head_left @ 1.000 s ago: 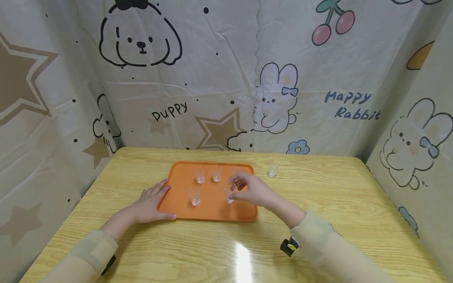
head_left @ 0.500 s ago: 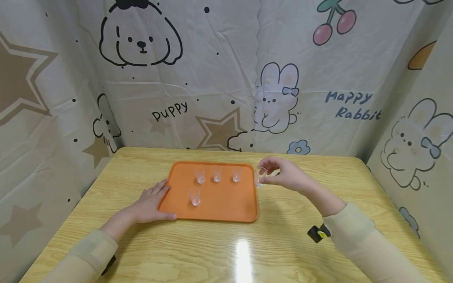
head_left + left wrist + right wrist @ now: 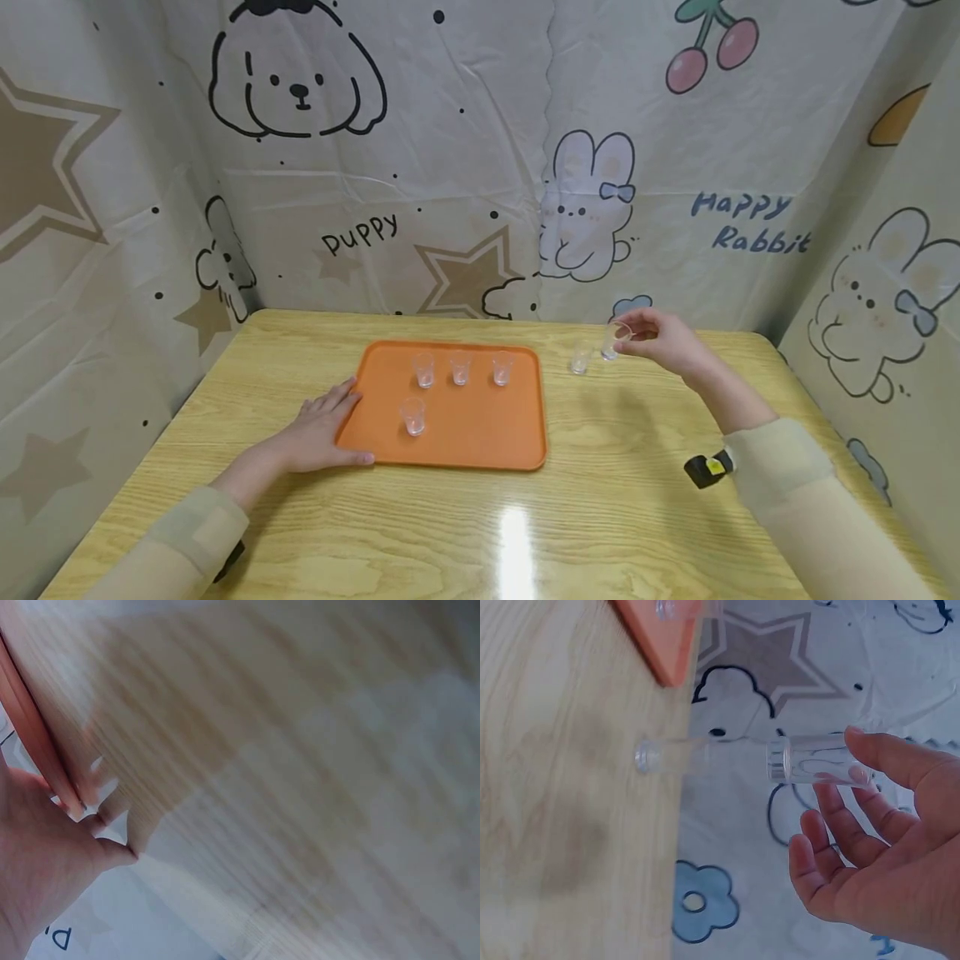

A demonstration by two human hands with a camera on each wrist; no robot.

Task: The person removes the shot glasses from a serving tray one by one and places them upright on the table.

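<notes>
Between thumb and fingers my right hand pinches a small clear shot glass near its rim, held above the table right of the tray. A second clear shot glass stands on the table just left of it; the right wrist view shows this standing glass too. My left hand rests at the left edge of the orange tray, its thumb along the front corner and its fingers along the side. On the tray stand three shot glasses in a back row, including a middle one, and one front-left glass.
The wooden table reaches back to a printed curtain, which also hangs at both sides. The right hand is close to the table's back edge. A black wrist device sits under the right sleeve.
My right hand has lifted the shot glass from the tray's front right and carried it rightward and back, past the glass on the table. The left hand has stayed in place.
</notes>
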